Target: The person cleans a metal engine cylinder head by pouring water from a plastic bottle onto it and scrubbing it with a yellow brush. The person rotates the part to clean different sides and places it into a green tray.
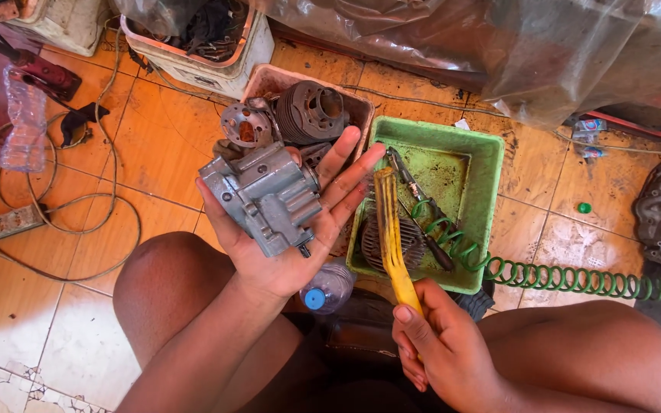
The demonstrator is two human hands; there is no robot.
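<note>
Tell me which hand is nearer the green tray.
Right. The right hand holds a yellow brush over the green tray; the left hand holds a grey engine part beside it.

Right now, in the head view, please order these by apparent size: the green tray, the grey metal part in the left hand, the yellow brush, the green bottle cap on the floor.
1. Green tray
2. Grey metal part, though being nearer the camera enlarges it
3. Yellow brush, long but thin
4. Green cap
</note>
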